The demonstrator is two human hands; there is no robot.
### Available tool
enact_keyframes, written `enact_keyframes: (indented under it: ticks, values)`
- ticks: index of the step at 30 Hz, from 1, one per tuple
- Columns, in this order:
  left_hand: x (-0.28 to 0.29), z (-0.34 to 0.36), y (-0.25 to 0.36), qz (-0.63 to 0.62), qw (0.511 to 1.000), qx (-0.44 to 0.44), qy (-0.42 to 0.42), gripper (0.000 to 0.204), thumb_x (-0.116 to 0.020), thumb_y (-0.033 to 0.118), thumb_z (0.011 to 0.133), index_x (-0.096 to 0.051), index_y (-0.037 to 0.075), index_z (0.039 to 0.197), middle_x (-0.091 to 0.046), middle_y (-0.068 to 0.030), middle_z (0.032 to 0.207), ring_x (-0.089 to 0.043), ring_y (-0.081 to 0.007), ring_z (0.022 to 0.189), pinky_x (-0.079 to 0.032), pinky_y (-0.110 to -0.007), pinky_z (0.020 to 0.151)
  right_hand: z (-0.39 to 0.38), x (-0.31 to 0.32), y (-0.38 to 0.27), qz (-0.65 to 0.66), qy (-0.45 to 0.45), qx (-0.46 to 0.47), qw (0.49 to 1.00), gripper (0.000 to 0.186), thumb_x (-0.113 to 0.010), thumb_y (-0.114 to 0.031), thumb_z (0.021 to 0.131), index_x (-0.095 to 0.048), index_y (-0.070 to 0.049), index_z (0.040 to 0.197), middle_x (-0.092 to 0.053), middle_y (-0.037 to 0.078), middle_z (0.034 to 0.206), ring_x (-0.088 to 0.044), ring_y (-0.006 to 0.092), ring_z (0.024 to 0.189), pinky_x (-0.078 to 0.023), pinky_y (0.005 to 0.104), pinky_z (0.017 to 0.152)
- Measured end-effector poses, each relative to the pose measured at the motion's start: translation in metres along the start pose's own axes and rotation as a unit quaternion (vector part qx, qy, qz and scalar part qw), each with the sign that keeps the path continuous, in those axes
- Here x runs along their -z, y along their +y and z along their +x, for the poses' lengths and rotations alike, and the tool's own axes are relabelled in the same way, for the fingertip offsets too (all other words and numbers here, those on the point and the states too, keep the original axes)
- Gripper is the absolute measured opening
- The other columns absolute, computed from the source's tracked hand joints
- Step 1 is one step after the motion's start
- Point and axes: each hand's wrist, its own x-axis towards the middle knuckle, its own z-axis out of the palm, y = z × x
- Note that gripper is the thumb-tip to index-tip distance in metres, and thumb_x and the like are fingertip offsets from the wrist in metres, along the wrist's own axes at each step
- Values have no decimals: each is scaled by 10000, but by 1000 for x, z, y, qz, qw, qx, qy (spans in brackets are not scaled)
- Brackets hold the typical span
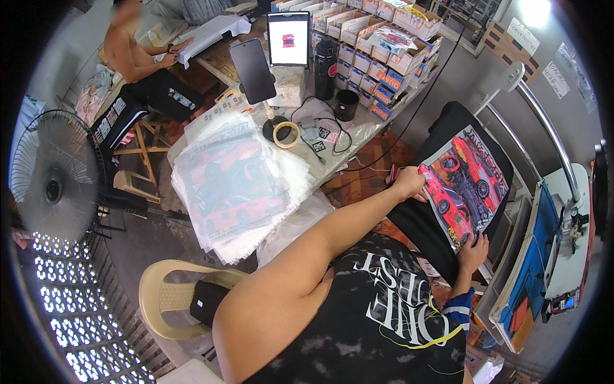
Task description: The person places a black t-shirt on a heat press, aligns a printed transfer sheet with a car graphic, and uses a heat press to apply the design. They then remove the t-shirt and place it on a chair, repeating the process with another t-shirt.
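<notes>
A printed sheet (467, 182) with red car graphics lies over black fabric (432, 249) on the heat press at the right. My left hand (409, 184) grips the sheet's left edge, near its upper part, with fingers closed. My right hand (472, 251) pinches the sheet's lower corner, with fingertips partly hidden. A stack of pale translucent sheets (227, 185) with faint car prints lies on the table, left of my hands.
The press's metal arm (543, 128) rises at right. The table (348, 131) holds a phone (252, 70), tablet (288, 38), tape roll (286, 134), bottle (325, 67) and boxes (377, 57). A fan (54, 185), chair (153, 301) and another person (128, 57) are at left.
</notes>
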Motion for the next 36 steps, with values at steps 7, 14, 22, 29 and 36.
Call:
enact_keyframes:
  ticks: [7, 14, 22, 29, 36]
  values:
    - [1, 4, -3, -2, 1000, -12, -9, 300, -467, 140, 1030, -632, -73, 1164, -751, -219, 940, -767, -310, 679, -666, -416, 594, 0, 1, -1, 7, 3, 7, 1000, 505, -622, -400, 1007, -665, -21, 1339, -601, 250, 1435, -534, 436, 1348, -390, 524, 1149]
    - [-1, -1, -1, 6, 1000, 2, -10, 299, -464, 141, 1036, -628, -70, 1172, -752, -213, 938, -770, -306, 692, -667, -420, 602, -1, 0, 1, -4, 10, 5, 1000, 501, -620, -394, 1008, -662, -19, 1339, -606, 249, 1427, -538, 434, 1340, -393, 527, 1143]
    - [0, -2, 1, 5, 1000, -1, -5, 307, -460, 157, 1048, -613, -74, 1182, -753, -218, 959, -773, -305, 703, -667, -409, 606, -2, 1, -2, 7, 10, 10, 1000, 503, -628, -392, 1004, -658, -23, 1345, -610, 243, 1424, -536, 431, 1345, -391, 524, 1145]
    - [0, -2, 0, 5, 1000, 0, -11, 315, -449, 161, 1056, -606, -76, 1193, -755, -223, 975, -774, -306, 710, -666, -405, 604, -1, 1, -1, 8, 10, 6, 1000, 502, -631, -392, 1003, -659, -26, 1347, -605, 243, 1432, -534, 430, 1348, -388, 522, 1149]
    - [1, 3, -3, 4, 1000, 1, -15, 320, -456, 164, 1049, -595, -75, 1209, -751, -230, 985, -770, -310, 694, -665, -408, 603, -1, 0, 1, 2, 6, 4, 1000, 504, -621, -394, 1009, -656, -25, 1351, -598, 243, 1442, -531, 429, 1353, -386, 521, 1154]
